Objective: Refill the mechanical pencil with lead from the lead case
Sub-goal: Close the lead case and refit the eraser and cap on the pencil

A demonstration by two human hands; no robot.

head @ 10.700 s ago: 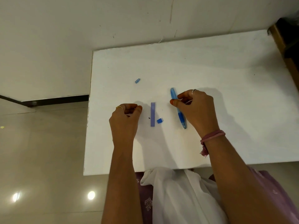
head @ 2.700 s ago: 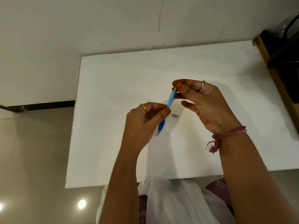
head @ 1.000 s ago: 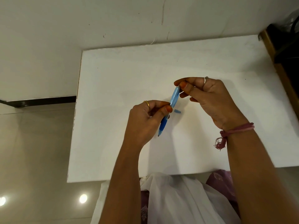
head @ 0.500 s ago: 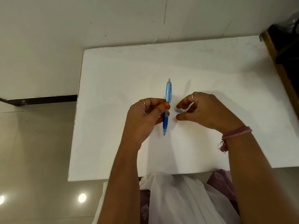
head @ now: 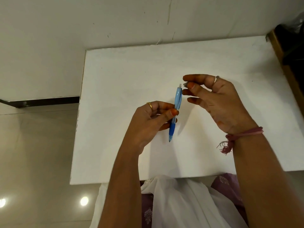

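A blue mechanical pencil stands almost upright above the white table, with its tip pointing toward me and its white top end away. My left hand grips it at mid-barrel, just above the dark blue grip. My right hand hovers beside the pencil's top end. Its thumb and forefinger pinch a small blurred piece, apparently the pencil cap, close to the top end. The lead case is not in view.
A dark wooden piece of furniture stands against the table's right edge. White cloth lies on my lap below the table's near edge. Tiled floor lies to the left.
My right hand dropped to the small blue piece on the table, then rose to the pencil's top end with it. That piece no longer lies on the table. The left hand kept hold of the pencil.
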